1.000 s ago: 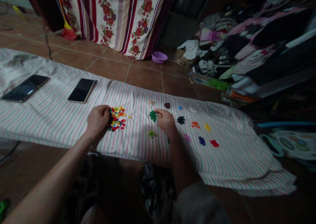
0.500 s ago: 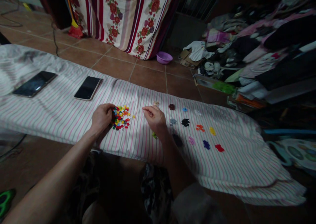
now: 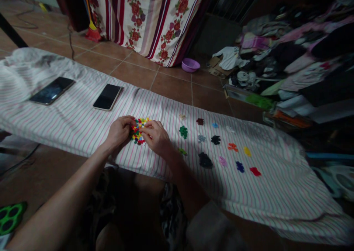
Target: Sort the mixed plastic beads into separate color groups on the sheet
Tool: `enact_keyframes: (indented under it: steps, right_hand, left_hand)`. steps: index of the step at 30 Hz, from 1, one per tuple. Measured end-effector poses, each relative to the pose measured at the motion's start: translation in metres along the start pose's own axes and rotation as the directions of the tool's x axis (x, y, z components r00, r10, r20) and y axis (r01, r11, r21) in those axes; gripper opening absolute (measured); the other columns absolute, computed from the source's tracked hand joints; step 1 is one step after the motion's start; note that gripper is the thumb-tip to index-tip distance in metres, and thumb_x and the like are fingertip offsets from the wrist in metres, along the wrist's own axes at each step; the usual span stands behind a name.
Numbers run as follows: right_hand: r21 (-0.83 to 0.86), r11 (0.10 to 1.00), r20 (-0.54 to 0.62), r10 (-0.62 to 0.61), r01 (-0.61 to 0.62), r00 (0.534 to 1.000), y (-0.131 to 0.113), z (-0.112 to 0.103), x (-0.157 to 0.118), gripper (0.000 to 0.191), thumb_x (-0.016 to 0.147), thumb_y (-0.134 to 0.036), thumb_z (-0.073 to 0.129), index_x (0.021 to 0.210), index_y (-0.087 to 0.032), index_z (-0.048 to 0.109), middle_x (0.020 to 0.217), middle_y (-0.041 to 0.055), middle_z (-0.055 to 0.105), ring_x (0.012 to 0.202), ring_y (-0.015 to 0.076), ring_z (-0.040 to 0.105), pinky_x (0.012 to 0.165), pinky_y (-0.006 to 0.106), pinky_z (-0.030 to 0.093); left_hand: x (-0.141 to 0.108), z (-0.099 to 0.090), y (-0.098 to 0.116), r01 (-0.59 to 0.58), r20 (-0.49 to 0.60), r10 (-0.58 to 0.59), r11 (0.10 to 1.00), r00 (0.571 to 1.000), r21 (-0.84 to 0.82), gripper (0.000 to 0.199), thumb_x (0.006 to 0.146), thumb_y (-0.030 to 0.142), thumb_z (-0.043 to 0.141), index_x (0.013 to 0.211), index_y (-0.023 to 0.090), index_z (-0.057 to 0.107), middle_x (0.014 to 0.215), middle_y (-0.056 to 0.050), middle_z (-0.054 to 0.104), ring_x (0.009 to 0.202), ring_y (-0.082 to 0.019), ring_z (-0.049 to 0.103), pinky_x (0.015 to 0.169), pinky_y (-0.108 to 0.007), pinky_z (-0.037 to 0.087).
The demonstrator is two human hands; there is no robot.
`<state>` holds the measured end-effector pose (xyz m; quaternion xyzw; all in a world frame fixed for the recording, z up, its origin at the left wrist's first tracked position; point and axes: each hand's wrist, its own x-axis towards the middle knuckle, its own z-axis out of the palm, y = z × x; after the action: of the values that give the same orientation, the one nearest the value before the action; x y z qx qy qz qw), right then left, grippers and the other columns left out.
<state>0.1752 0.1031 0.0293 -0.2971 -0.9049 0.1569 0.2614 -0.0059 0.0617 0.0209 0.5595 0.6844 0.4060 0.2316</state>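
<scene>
A mixed pile of small coloured pieces point(image 3: 137, 137), red, yellow, white, green and blue, lies on the striped cloth point(image 3: 166, 169). At its left edge rests my left hand point(image 3: 119, 131), fingers curled in against the pieces; what they hold, if anything, is hidden. My right hand point(image 3: 157, 137) reaches over the pile's right side, thumb and fingertips drawn together among the pieces; I cannot make out a piece between them. To the right lie small single-colour heaps, among them a green heap point(image 3: 183, 132), a black heap point(image 3: 215, 140), an orange heap point(image 3: 232, 147) and a red heap point(image 3: 255, 171).
Two phones lie on the cloth at left, a larger phone point(image 3: 52, 90) and a smaller phone point(image 3: 107, 97). Beyond the cloth's far edge are a purple basin point(image 3: 190, 65), a floral curtain point(image 3: 155, 22) and a red broom point(image 3: 93, 34). Clothes point(image 3: 293, 55) are heaped at the right.
My right hand has moved left from beside the sorted heaps to the mixed pile, uncovering the green heap. My left hand stays at the pile. The view has shifted slightly.
</scene>
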Motion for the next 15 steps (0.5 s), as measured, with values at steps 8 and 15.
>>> enact_keyframes:
  steps: [8, 15]
  right_hand:
    - [-0.032, 0.994, -0.066, 0.102, -0.104, 0.993, 0.0, 0.008, 0.005, 0.018, 0.089, -0.028, 0.056, 0.09, -0.021, 0.073, 0.098, 0.0084, 0.058, 0.094, 0.0211, 0.05, 0.088, 0.035, 0.045]
    - [-0.086, 0.989, -0.055, 0.115, -0.119, 0.992, -0.008, 0.012, 0.013, 0.009, 0.085, -0.022, 0.058, 0.086, -0.019, 0.066, 0.095, 0.0089, 0.056, 0.096, 0.0226, 0.048, 0.087, 0.036, 0.043]
  left_hand:
    - [-0.002, -0.001, 0.0, -0.05, 0.027, 0.049, 0.997, 0.998, 0.052, 0.031, 0.072, 0.017, 0.039, 0.074, 0.021, 0.069, 0.114, -0.004, 0.065, 0.108, -0.019, 0.059, 0.101, -0.035, 0.045]
    - [-0.002, -0.001, 0.002, -0.05, 0.028, 0.047, 0.995, 0.998, 0.086, 0.032, 0.071, 0.014, 0.039, 0.076, 0.021, 0.07, 0.114, -0.004, 0.065, 0.108, -0.019, 0.059, 0.102, -0.034, 0.044]
